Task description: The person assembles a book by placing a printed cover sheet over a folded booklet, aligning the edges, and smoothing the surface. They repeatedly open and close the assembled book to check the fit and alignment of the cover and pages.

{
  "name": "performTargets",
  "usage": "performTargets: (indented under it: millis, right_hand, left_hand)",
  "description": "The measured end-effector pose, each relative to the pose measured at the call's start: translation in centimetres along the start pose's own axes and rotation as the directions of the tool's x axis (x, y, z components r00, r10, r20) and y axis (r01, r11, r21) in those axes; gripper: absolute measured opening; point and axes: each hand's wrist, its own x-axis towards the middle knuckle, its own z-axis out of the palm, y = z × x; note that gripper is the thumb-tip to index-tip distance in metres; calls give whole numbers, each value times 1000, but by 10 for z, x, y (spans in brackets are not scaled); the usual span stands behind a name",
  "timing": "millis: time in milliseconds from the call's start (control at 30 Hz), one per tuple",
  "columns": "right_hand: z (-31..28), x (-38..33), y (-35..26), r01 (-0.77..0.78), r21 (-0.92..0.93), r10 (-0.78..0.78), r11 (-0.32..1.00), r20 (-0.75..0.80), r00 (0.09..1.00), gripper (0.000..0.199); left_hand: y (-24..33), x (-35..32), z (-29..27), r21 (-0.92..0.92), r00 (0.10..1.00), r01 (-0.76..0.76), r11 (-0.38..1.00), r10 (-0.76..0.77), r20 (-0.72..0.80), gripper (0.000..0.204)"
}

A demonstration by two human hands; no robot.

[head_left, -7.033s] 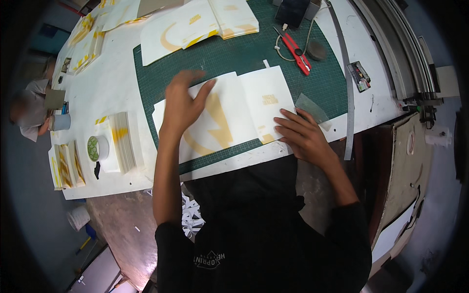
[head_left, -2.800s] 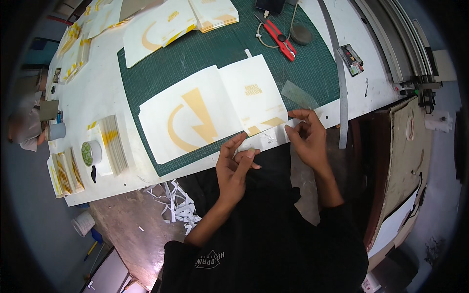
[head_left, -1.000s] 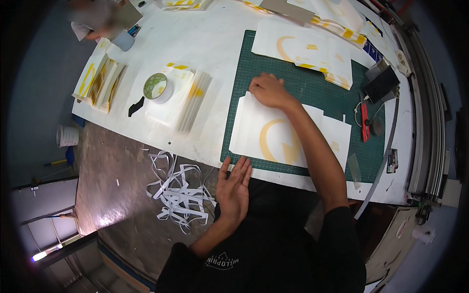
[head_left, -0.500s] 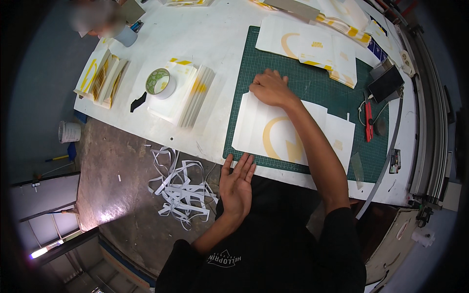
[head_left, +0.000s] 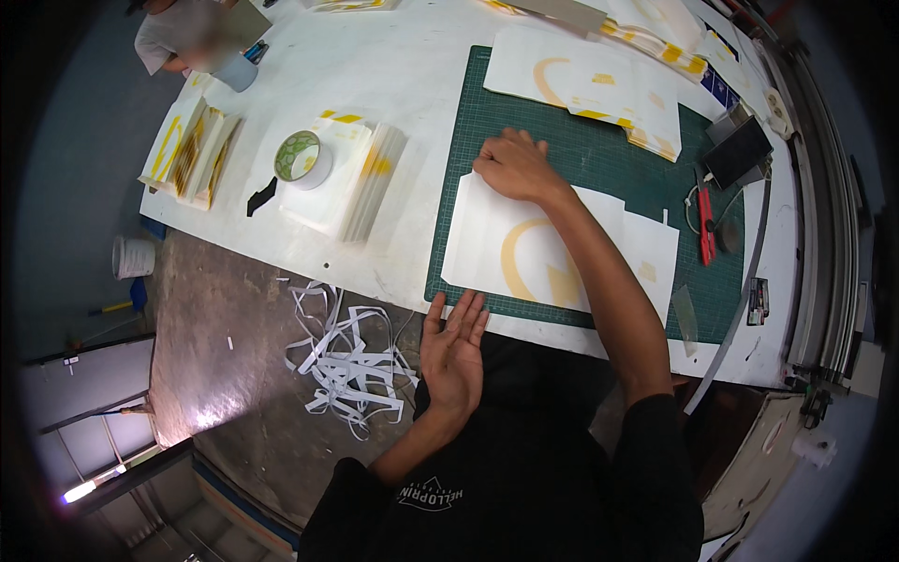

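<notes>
A white paper sheet (head_left: 483, 245) with a pale yellow printed curve lies on the green cutting mat (head_left: 456, 150), close in front of me. At its far edge my right hand (head_left: 513, 167) rests with the fingers curled in; what they grip, if anything, is hidden under the hand. My right forearm crosses over the sheet. My left hand (head_left: 453, 356) is at the table's near edge, palm turned up, fingers stretched out and holding nothing. Its fingertips reach the mat's near corner, short of the sheet.
Behind lie more printed sheets (head_left: 524, 67). On the mat's right are a red-handled cutter (head_left: 706, 229) and a dark box-shaped device (head_left: 738, 155). Leftward, a round tin (head_left: 303, 161) sits on a folded paper stack (head_left: 370, 183). White strips (head_left: 351, 361) litter the floor. A person (head_left: 178, 37) is at far left.
The view has shifted slightly, and more of the person at the far left shows. Both my hands keep nearly the same place and pose.
</notes>
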Motion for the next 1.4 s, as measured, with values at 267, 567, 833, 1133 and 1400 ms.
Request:
performTargets:
  millis: [267,567,833,1133,1400]
  right_hand:
    - [-2,-2,37,56,332,-29,942,-86,996,29]
    - [-70,-164,132,207,368,61,906,-598,800,20]
    - [-28,-289,136,-19,28,33,999,-660,751,17]
    - [19,-319,131,110,-41,-113,993,-583,805,26]
    - [28,-333,138,-26,100,90,995,-718,690,26]
  left_hand:
    - [0,-2,0,41,1000,-1,999,0,18,74]
    - [-13,-10,-10,536,866,-464,705,233,443,54]
    - [-22,61,88,255,245,-967,10,-236,940,31]
    - [-57,82,93,33,56,-997,-65,-406,912,30]
    - [-58,50,93,289,269,-957,24,-303,914,23]
